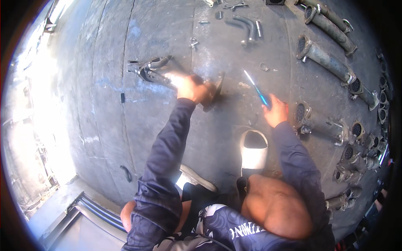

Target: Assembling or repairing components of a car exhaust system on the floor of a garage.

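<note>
I saw the left hand (192, 89) grasping a flanged metal tube (158, 78), the right hand (276, 111) gripping a blue-handled screwdriver (262, 98); floor (231, 77) separated flange edge (219, 85) from screwdriver tip (246, 72)

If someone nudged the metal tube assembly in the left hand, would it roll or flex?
The metal tube assembly probably wouldn't flex, since its body and fittings look like rigid metal. Free rolling seems unlikely: the bent pipe and flange plate stick out. It may feel fairly heavy, given that metal build.
</note>
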A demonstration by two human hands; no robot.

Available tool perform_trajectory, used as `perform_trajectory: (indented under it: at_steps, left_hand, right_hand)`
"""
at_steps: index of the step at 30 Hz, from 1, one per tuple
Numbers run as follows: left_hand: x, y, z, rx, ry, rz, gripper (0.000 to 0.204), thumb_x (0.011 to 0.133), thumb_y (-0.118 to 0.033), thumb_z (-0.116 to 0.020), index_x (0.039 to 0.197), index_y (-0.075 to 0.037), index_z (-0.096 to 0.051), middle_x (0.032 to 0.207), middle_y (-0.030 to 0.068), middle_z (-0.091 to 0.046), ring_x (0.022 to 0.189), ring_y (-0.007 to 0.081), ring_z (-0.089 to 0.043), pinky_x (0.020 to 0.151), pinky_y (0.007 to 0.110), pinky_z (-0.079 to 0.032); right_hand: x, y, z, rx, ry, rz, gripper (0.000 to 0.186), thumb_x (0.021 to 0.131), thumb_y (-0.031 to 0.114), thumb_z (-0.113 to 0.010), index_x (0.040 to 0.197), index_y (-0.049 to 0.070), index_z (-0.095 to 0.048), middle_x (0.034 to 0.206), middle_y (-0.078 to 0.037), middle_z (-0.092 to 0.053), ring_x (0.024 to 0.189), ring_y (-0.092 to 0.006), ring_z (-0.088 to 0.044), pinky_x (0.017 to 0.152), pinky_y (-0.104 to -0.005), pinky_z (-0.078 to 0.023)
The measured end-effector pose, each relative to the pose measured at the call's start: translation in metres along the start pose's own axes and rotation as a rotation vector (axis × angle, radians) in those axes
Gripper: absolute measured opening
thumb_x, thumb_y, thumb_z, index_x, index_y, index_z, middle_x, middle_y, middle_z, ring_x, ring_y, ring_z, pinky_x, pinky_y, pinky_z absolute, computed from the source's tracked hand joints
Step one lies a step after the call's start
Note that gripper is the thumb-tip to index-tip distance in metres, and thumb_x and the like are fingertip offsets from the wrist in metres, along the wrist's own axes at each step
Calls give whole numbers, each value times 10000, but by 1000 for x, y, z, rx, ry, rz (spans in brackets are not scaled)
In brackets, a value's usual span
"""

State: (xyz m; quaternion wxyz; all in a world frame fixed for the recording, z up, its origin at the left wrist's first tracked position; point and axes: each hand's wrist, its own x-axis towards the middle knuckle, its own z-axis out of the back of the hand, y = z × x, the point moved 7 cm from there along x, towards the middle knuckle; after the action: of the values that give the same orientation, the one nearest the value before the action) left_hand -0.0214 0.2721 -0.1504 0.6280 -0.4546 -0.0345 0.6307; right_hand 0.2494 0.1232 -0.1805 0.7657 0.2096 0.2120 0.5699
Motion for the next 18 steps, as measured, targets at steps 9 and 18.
perform_trajectory:
  at_steps: [9,18]
  left_hand:
    - [16,10,0,278,-39,31,484,770,-410,-686,884,60,-694,829,216,-694,790,304,-692,755,362,-529]
    - [29,2,5,374,65,12,570,755,-495,-704,833,70,-696,771,213,-685,740,305,-688,692,374,-519]
  right_hand:
    - [-1,7,-20,-69,174,-117,402,734,147,-722,1099,33,-598,1105,-195,-586,1003,-382,-593,851,-451,-485]
    - [-2,-2,-29,-74,224,-154,456,708,223,-768,1079,19,-598,1138,-232,-531,1045,-401,-569,876,-451,-478]
